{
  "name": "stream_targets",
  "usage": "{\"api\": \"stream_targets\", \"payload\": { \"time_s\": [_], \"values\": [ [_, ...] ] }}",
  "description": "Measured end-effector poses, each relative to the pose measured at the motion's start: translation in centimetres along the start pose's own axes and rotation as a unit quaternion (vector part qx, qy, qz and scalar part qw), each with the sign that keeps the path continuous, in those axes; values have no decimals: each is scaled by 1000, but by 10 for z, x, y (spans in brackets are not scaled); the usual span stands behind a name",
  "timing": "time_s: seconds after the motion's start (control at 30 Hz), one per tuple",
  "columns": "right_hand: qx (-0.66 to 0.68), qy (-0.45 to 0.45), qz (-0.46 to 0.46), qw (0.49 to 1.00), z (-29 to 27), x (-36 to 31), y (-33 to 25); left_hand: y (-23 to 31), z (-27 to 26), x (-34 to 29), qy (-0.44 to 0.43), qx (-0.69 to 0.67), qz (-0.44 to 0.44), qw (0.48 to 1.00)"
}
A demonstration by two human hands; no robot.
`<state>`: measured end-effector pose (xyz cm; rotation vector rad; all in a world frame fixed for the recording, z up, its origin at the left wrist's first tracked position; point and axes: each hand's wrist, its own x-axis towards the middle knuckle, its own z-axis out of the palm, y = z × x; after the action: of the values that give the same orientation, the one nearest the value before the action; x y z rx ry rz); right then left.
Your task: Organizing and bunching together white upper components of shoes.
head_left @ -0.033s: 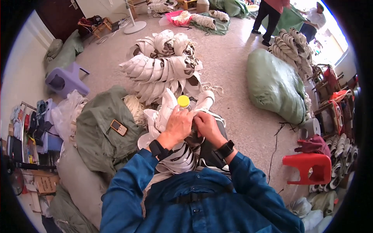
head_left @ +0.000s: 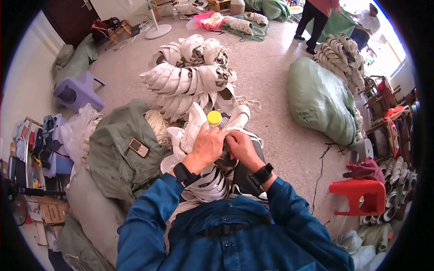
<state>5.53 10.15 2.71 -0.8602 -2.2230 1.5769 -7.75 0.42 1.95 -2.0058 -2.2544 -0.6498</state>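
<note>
My left hand (head_left: 209, 145) and my right hand (head_left: 242, 145) meet in front of me, fingertips almost touching. Both are closed over a white shoe upper (head_left: 228, 163) with a dark inside, mostly hidden beneath them. A thin white shoelace (head_left: 250, 133) runs out from under my right fingers. My left fingers are pinched at the upper's top edge; their exact grip is hidden. Just beyond the hands stands a container with a yellow lid (head_left: 214, 118). More white shoe uppers (head_left: 209, 181) lie nested below my wrists, and another white piece (head_left: 239, 116) sticks up beyond my right hand.
A tall pile of shoe uppers (head_left: 190, 77) stands ahead. On the left, a phone (head_left: 139, 147) rests on a green sack (head_left: 120, 167), near a purple stool (head_left: 77, 92). A stuffed green sack (head_left: 318, 101) and a red stool (head_left: 357, 196) are right. Two people work at the far right.
The whole view has shifted very slightly. My hands hold the same pose.
</note>
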Motion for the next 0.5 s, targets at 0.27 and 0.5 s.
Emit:
{"api": "stream_targets", "payload": {
  "time_s": [0.27,0.5],
  "values": [
    [-324,-113,107,933,-140,-132,135,-8,1,-1,-8,14,-26,1000],
    [-405,7,187,895,-159,-205,218,1,-8,6,-30,-2,-46,998]
  ]
}}
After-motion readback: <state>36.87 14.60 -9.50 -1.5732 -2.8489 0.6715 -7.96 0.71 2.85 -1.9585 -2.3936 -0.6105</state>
